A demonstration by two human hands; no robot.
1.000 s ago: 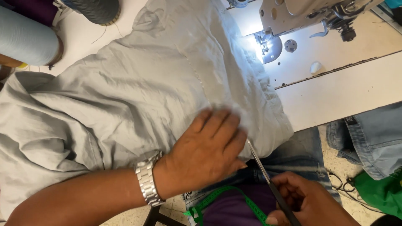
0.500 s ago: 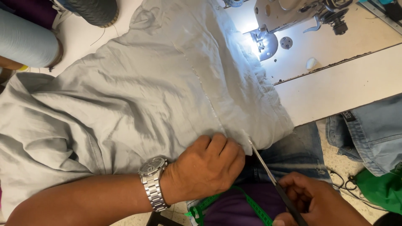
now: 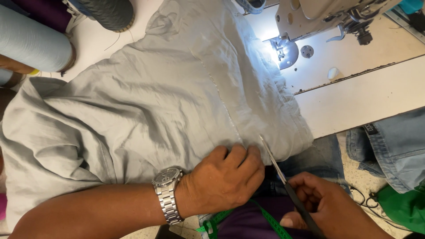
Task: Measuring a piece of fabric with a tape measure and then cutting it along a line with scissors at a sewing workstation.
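left hand (image 3: 226,179) slid down to grey fabric (image 3: 146,110) hem, gripping it, right hand (image 3: 323,208) clutching scissors (image 3: 283,179)

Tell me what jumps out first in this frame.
The big grey cloth spread across the white table fills most of the view. At its near edge the left hand, with a metal watch on the wrist, grips the fabric, while the right hand holds scissors with their tip at that edge. At top right, the sewing machine throws a bright light on the cloth.
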